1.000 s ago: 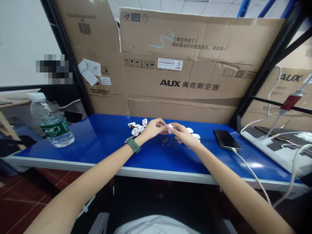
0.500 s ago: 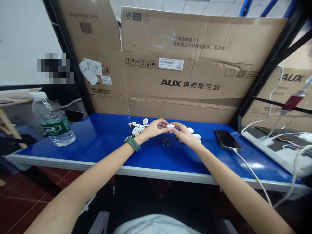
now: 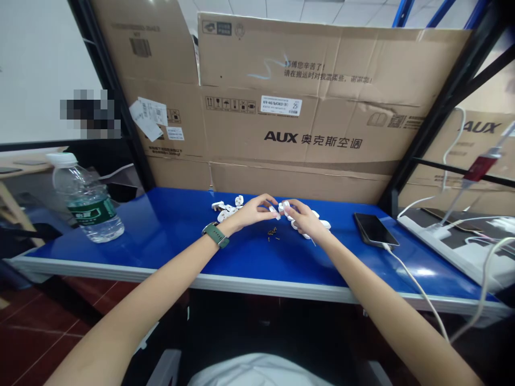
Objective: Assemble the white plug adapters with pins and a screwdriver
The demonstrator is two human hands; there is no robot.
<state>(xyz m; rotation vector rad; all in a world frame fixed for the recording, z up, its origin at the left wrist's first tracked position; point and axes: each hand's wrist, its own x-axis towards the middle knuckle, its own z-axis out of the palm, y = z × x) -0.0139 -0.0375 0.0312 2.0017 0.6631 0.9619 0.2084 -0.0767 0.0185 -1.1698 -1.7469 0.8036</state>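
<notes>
My left hand (image 3: 252,210), with a green watch (image 3: 215,234) on its wrist, and my right hand (image 3: 302,216) meet above the blue table (image 3: 169,236). Both pinch a small white plug part (image 3: 281,208) between their fingertips. My right hand also curls round another white piece. Several white plug parts (image 3: 226,208) lie just left of my left hand, and more white parts (image 3: 324,224) lie right of my right hand. A few small dark screws (image 3: 272,232) lie on the table below my hands.
A water bottle (image 3: 85,201) stands at the table's left end. A black phone (image 3: 375,229) with a white cable lies to the right, with a white power strip (image 3: 450,246) beyond it. Cardboard boxes (image 3: 298,112) wall off the back.
My hands have stayed together over the same spot. The fingers have shifted slightly on the white part, and the right hand has turned so more of the white pieces shows.
</notes>
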